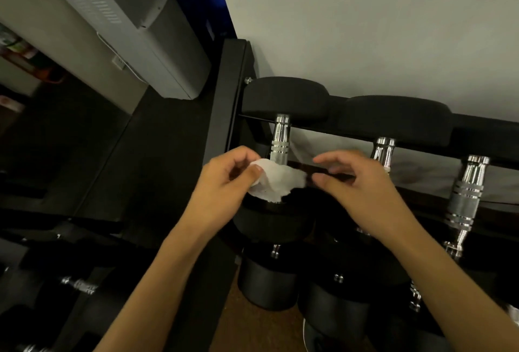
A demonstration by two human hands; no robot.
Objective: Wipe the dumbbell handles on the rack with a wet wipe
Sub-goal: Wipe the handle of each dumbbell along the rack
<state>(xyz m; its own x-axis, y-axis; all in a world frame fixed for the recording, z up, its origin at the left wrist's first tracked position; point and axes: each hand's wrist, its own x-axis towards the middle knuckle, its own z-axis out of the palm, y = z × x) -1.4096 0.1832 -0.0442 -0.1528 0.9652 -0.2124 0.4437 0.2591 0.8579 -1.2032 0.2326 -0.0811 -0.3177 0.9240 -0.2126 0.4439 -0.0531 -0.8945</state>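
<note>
Head view: at ten o'clock a white appliance stands by the wall. Near centre, the black rack carries dumbbells. The left hand pinches the wet wipe between thumb and fingers. The wipe lies against the lower part of the leftmost dumbbell handle, at that hand's three o'clock. Just beside the wipe, at its three o'clock, the right hand hovers with loosely curled fingers, thumb and forefinger apart, holding nothing. Toward three o'clock stand the second handle and third handle.
</note>
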